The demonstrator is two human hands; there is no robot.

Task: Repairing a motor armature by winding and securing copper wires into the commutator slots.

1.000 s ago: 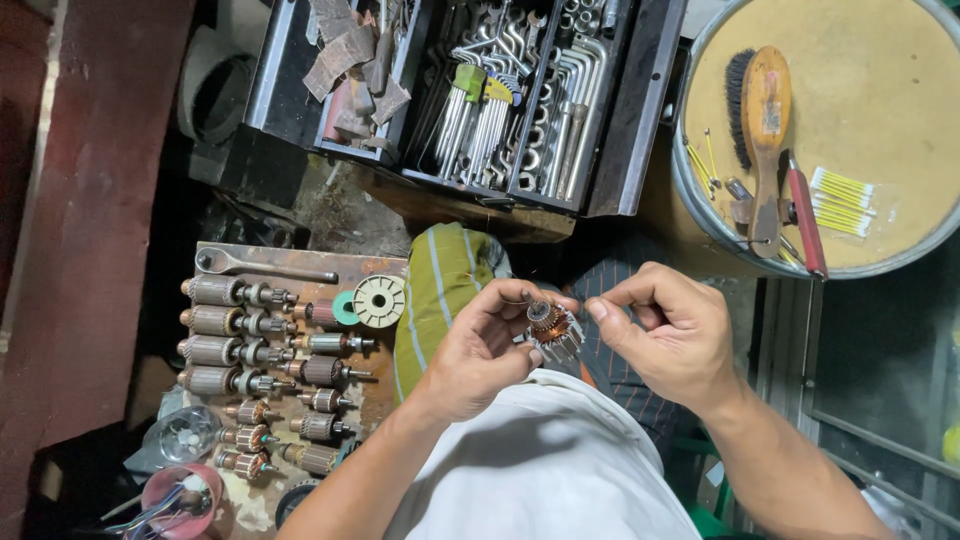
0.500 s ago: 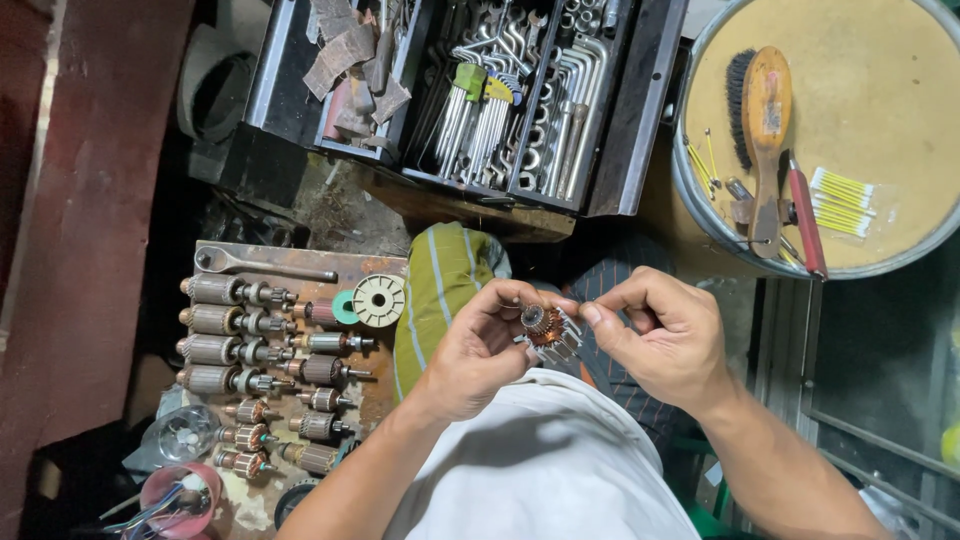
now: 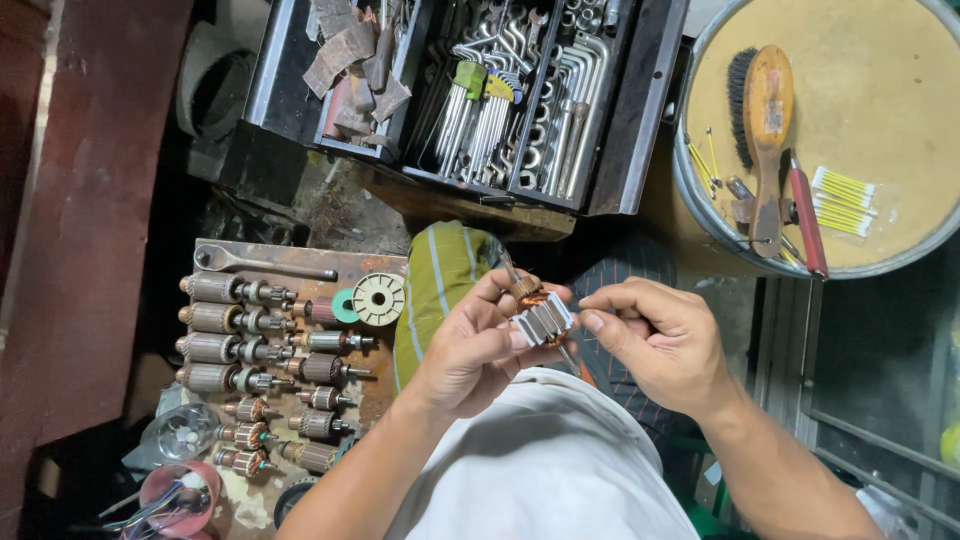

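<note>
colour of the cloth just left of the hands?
Olive-green folded cloth with thin pale stripes, beside the left hand; head view shows it best.

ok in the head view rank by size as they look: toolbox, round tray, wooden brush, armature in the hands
1. toolbox
2. round tray, close behind
3. wooden brush
4. armature, though it sits nearer the camera

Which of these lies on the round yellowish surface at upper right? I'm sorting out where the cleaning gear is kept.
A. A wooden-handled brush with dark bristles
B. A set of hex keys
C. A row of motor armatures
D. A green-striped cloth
A: the wooden-handled brush lies on the round yellowish surface, beside cotton swabs; the armatures sit on a board at lower left and the hex keys in the toolbox.
</note>
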